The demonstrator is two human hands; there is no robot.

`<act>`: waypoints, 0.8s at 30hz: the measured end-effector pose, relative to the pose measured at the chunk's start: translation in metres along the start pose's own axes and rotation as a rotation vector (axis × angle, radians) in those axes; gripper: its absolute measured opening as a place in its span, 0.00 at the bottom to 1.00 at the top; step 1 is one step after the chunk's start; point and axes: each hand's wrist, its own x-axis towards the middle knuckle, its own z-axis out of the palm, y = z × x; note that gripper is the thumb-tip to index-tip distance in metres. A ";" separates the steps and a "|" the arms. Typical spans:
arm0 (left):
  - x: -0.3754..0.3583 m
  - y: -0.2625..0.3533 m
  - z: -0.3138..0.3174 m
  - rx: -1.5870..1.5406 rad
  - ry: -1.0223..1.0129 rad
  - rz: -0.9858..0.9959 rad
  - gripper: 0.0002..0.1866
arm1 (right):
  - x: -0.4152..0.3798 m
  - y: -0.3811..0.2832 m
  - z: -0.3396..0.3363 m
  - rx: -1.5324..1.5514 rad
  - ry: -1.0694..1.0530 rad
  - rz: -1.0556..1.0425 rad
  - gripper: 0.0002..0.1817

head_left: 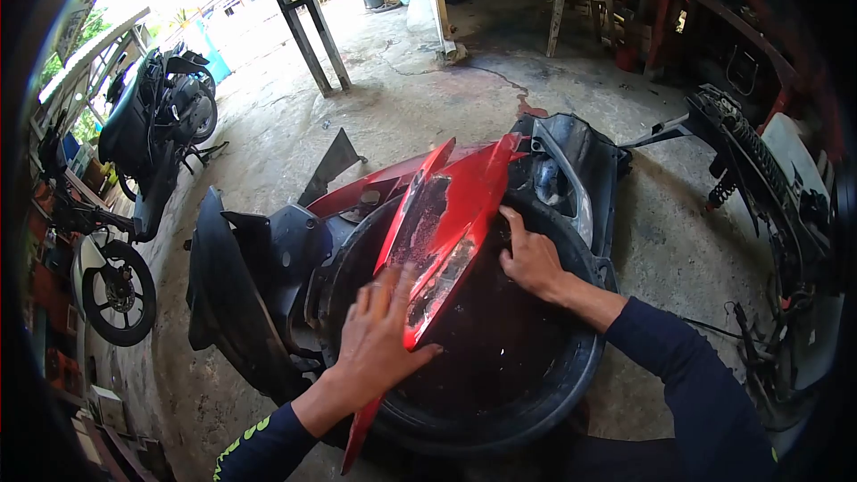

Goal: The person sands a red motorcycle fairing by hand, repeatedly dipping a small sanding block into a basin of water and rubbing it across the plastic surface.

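Note:
A red motorcycle fairing panel (473,189) lies slanted across a round black tub (527,437). Dark, scraped patches with the paint worn off show along its middle and lower edge. My left hand (379,332) rests on the lower part of the panel, fingers outstretched and thumb apart, slightly smeared by motion. At the panel's right edge, my right hand (534,261) grips with bent fingers; part of that contact is hard to make out. Dark liquid appears to fill the bottom of the tub, with small pale specks.
Black plastic motorcycle panels (219,290) surround the tub's left side, and another dark part (580,152) sits behind it. A motorcycle (152,134) stands at left. A stripped frame with a spring shock (723,189) is at right. A post (308,22) and chair (580,0) stand farther back.

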 end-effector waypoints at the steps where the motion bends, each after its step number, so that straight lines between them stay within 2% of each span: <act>1: 0.001 -0.006 0.008 -0.016 0.128 -0.076 0.66 | 0.004 -0.006 -0.009 -0.035 -0.038 -0.116 0.47; 2: 0.001 -0.013 0.017 -0.032 0.257 -0.151 0.70 | 0.009 -0.011 -0.016 -0.071 -0.075 -0.232 0.50; 3: 0.001 -0.021 0.026 -0.089 0.189 -0.235 0.78 | 0.013 -0.016 -0.020 -0.095 -0.155 -0.215 0.51; 4: 0.000 -0.026 0.032 -0.088 0.190 -0.233 0.78 | 0.014 -0.014 -0.018 -0.094 -0.153 -0.215 0.51; 6: 0.000 -0.035 0.042 -0.514 0.082 -0.487 0.82 | 0.017 -0.012 -0.011 -0.038 -0.104 -0.365 0.50; 7: 0.000 -0.040 0.046 -0.668 0.034 -0.557 0.83 | 0.013 -0.013 -0.012 -0.038 -0.104 -0.369 0.50; 8: 0.001 -0.046 0.048 -0.669 0.040 -0.558 0.83 | 0.008 -0.015 -0.012 -0.034 -0.137 -0.399 0.49; 10: 0.002 -0.052 0.050 -0.883 0.010 -0.520 0.80 | 0.006 -0.012 -0.014 -0.031 -0.175 -0.424 0.48; 11: 0.003 -0.053 0.051 -0.885 0.008 -0.518 0.80 | 0.011 -0.006 -0.015 -0.081 -0.145 -0.385 0.49; 13: 0.006 -0.053 0.052 -0.781 0.025 -0.505 0.71 | 0.020 -0.009 -0.026 -0.114 -0.148 -0.236 0.49; 14: 0.007 -0.055 0.056 -0.780 0.028 -0.505 0.71 | 0.021 -0.010 -0.024 -0.114 -0.147 -0.238 0.49; 16: 0.009 -0.057 0.061 -1.035 0.099 -0.437 0.60 | 0.019 -0.013 -0.019 -0.131 -0.092 -0.212 0.48; 19: 0.011 -0.055 0.050 -1.155 0.011 -0.438 0.55 | 0.009 -0.014 -0.012 -0.035 -0.081 -0.289 0.47; 20: 0.011 -0.053 0.049 -1.157 0.012 -0.439 0.55 | 0.008 -0.013 -0.013 -0.017 -0.076 -0.337 0.47; 22: 0.008 -0.051 0.043 -1.159 0.024 -0.423 0.56 | 0.012 -0.010 -0.016 -0.081 -0.095 -0.295 0.45; 24: 0.002 -0.041 0.030 -1.141 0.043 -0.408 0.57 | 0.016 -0.001 -0.007 0.101 0.061 -0.017 0.40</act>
